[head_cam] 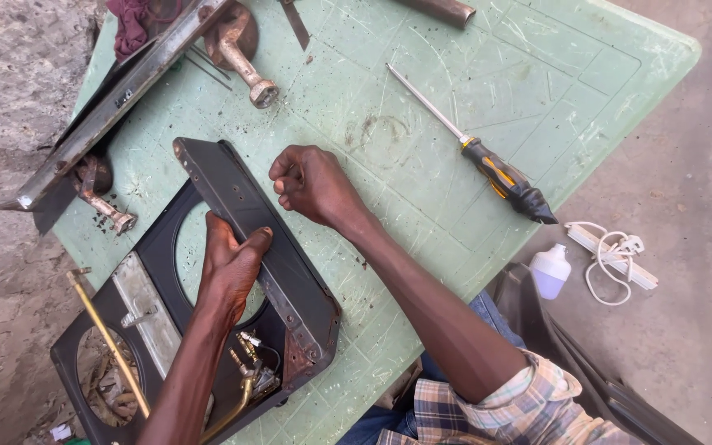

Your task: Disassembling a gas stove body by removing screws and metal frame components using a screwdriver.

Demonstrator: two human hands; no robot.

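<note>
A black metal stove casing [286,272] lies upside down on the green plastic table [455,99], with two round openings and brass gas fittings [249,375] inside. My left hand [228,264] grips the casing's raised side wall from within, thumb over the edge. Just beyond that wall my right hand [311,181] is closed in a fist with the knuckles resting near the casing's top edge; whether it pinches something small I cannot tell. A brass gas pipe [105,338] runs along the casing's left side.
A black-and-orange screwdriver [488,161] lies to the right on the table. Two rusty burner pipes [245,62] [105,202] and a long metal panel [117,99] sit at the upper left. On the ground at right are a white bottle [550,270] and a white power strip [615,255].
</note>
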